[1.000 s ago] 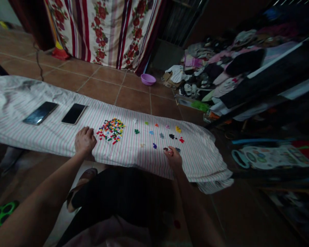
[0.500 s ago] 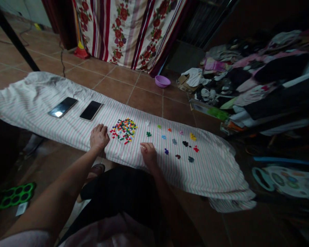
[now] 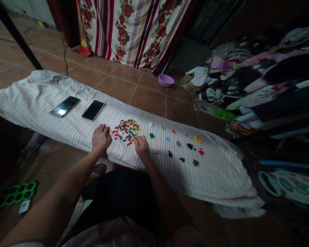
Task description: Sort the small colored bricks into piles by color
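Main pile: small multicoloured, plastic-looking pieces (image 3: 127, 127), heaped on the white cloth with pink and green stripes (image 3: 218, 176). Outline roughly round; no clear long axis. Most single pieces too small to read for direction. Exception: one elongated red piece (image 3: 129, 144) at the near edge, long axis slanting, right end farther from the person.

Right hand (image 3: 142, 146): at the pile's near right edge, index finger and thumb pointing left and away into it, tips close together. Whether a piece is gripped: cannot tell.

Left hand (image 3: 102, 138): rests on the cloth just left of the pile, fingers bent, pointing away from the person. Underside hidden; cannot tell whether they close on anything.

Right of the pile: small single-colour clusters in three rows, running rightward and slightly nearer. Far row begins with the white cluster (image 3: 151, 124), ends with the yellow cluster (image 3: 198, 139). Near row begins with the beige cluster (image 3: 157, 151).
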The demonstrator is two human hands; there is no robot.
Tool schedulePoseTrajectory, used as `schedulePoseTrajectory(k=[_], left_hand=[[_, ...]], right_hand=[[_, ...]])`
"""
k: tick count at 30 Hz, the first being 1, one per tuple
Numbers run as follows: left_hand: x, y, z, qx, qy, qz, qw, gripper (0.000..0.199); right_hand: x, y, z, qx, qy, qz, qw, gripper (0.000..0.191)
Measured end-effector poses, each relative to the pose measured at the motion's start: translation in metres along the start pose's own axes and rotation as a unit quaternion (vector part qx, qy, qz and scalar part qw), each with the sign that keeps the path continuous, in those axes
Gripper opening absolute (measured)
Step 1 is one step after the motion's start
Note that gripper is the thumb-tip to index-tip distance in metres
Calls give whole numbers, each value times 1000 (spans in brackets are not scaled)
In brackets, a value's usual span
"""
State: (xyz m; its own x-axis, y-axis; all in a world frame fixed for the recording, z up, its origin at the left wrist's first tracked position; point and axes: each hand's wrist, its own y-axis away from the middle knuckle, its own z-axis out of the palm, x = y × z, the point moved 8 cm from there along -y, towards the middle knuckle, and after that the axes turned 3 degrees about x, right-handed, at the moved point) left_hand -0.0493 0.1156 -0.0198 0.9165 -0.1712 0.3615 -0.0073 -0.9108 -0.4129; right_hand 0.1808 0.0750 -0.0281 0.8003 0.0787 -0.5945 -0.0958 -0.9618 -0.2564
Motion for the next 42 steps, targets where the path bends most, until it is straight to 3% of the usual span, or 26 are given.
schedulePoseTrajectory(k=[12,21,29,37,42], left_hand=[[0,-1,-2,2,7,-8,1000,41],[0,0,-1,6,6,-9,1000,40],[1,-1,-2,8,3,-6,1000,40],[3,-1,-5,6,8,-7,1000,39],[4,0,-5,6,3,-4,1000,39]], right_hand=[[10,-31,2,-6,58,49,997,32],[-2,-50,10,-82,110,32,990,25],[-8,-61,12,-113,146,25,982,21],[-13,-55,7,-79,99,24,992,20],[-10,-49,4,-17,-18,35,999,16]])
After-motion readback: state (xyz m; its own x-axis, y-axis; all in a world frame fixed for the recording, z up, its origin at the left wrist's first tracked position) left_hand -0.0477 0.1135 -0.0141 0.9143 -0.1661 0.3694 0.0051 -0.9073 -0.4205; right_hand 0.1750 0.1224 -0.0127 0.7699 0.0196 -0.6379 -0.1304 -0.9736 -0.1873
